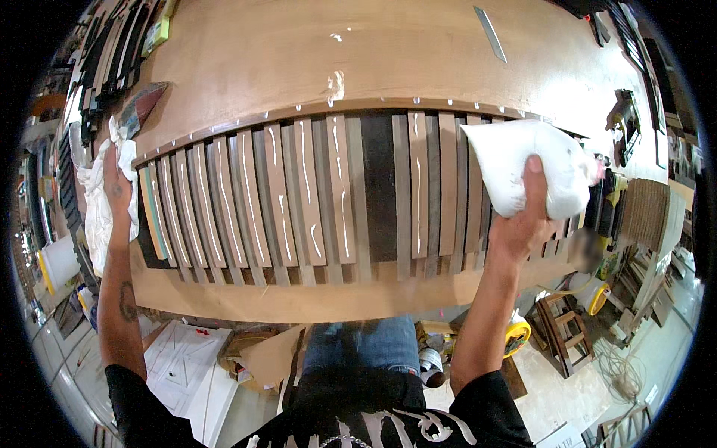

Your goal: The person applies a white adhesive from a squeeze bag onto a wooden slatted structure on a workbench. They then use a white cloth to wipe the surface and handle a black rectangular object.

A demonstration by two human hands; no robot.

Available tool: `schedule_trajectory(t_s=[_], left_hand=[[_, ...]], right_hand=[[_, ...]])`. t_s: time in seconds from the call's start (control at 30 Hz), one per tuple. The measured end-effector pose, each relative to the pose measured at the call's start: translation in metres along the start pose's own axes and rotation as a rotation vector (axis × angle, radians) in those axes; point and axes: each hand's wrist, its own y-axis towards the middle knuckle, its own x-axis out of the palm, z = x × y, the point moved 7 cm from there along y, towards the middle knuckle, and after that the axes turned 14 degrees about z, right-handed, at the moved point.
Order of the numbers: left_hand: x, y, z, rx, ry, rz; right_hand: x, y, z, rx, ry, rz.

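My right hand (523, 224) is wrapped round a plump white plastic bag (515, 160), its thumb pressed on top and its pointed corner toward the strips. Far to the left, my left hand (117, 187) is closed on a crumpled white cloth (95, 201); its fingertips are partly hidden in the folds. Between my hands lies a row of brown wooden strips (314, 187), side by side on a dark base. White, glue-like lines run along many of them. The strips under and right of the bag are partly covered by it.
A long thin rail (299, 112) borders the strips' far ends. A metal ruler (491, 33) lies at the far right of the table (246, 45). Dark strips (112, 52) are piled at the far left. Below the front edge are yellow-lidded tubs (517, 337) and a wooden frame (564, 332).
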Motion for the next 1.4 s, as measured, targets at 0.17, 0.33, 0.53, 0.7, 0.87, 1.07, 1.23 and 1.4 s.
schedule_trajectory(t_s=[0.17, 0.33, 0.53, 0.7, 0.87, 1.07, 1.23, 1.4], left_hand=[[0.002, -0.001, 0.005, -0.036, -0.024, -0.006], [-0.003, 0.001, 0.011, -0.032, 0.02, -0.033], [-0.005, 0.005, 0.026, -0.017, -0.002, -0.021], [-0.007, 0.009, 0.03, -0.048, -0.031, -0.024], [0.0, 0.0, 0.015, -0.104, -0.027, -0.04], [0.001, -0.003, 0.006, -0.102, -0.07, -0.036], [-0.001, -0.002, 0.004, -0.007, -0.004, -0.036], [0.001, -0.003, 0.0, -0.08, -0.084, -0.017]], right_hand=[[0.021, 0.006, 0.001, -0.054, -0.101, -0.13], [0.023, 0.005, 0.003, -0.047, -0.176, -0.111], [0.02, 0.002, 0.003, -0.039, -0.111, -0.076], [0.022, 0.004, 0.002, -0.097, -0.174, -0.121], [0.019, 0.002, 0.001, -0.077, -0.161, -0.106], [0.004, -0.004, 0.001, -0.019, -0.107, -0.048], [-0.012, -0.005, 0.004, -0.024, -0.104, -0.028], [-0.027, -0.009, 0.006, 0.012, -0.097, -0.039]])
